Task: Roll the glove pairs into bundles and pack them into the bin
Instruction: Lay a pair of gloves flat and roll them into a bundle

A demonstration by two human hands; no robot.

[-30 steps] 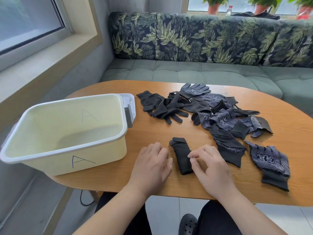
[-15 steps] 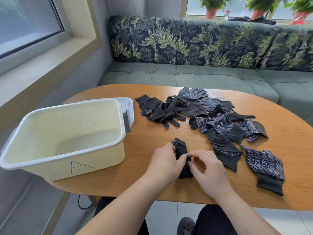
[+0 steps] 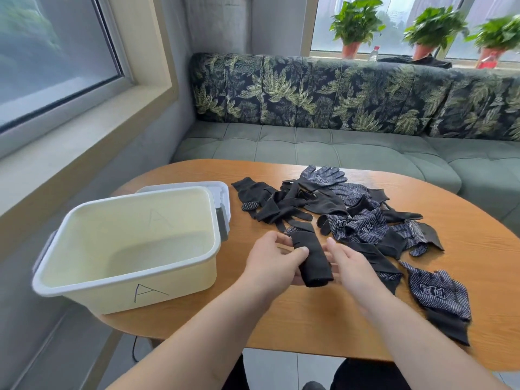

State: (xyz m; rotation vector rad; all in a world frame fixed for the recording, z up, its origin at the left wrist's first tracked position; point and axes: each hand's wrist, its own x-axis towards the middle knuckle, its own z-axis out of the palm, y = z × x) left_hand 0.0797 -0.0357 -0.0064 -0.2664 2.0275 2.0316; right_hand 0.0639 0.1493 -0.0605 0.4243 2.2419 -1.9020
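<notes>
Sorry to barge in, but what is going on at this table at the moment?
A person at the oval wooden table is bundling gloves. The left hand grips a rolled black glove bundle, thumb across it, while the right hand is open right beside it. The cream plastic bin marked A stands to the left with no bundle in it yet. A pile of loose black and dotted gloves lies behind the hands, unrolled.

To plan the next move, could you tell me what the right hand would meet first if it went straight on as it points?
Probably the rolled glove bundle that the left hand grips, just ahead of the right hand; depth is hard to judge.
</notes>
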